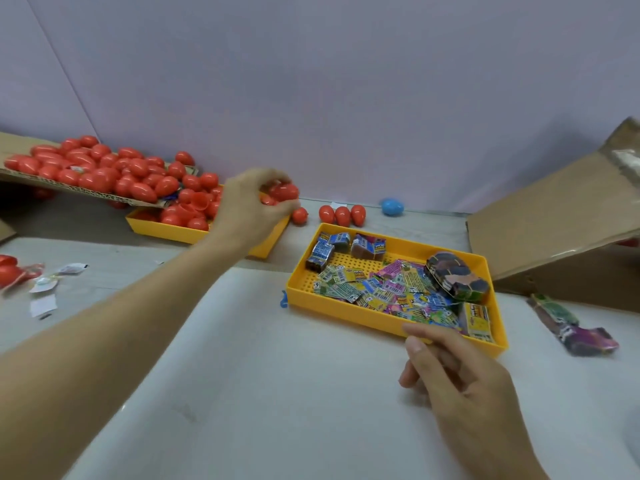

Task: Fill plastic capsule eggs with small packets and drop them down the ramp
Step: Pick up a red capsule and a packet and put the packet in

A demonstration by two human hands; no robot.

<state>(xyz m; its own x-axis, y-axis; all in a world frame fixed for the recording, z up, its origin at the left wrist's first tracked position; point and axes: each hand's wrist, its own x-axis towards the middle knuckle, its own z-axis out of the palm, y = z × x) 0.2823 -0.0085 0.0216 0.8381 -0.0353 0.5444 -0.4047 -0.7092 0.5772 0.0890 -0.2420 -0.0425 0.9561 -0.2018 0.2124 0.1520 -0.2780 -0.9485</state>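
Note:
My left hand [251,209] reaches out over a yellow tray [180,233] heaped with red capsule eggs, and its curled fingers grip one red egg [284,191] above the tray's right end. A second yellow tray [346,308] in front holds several small colourful packets [381,292] and a few packet bundles. My right hand [453,372] hovers at this tray's near edge with fingers loosely bent, holding nothing. A cardboard ramp [554,216] slopes up at the right.
A cardboard sheet [79,192] at the back left carries many more red eggs. Three red eggs [342,215] and a blue egg [392,206] lie by the back wall. Torn wrappers [52,285] lie at the left, and a crumpled wrapper [575,327] at the right.

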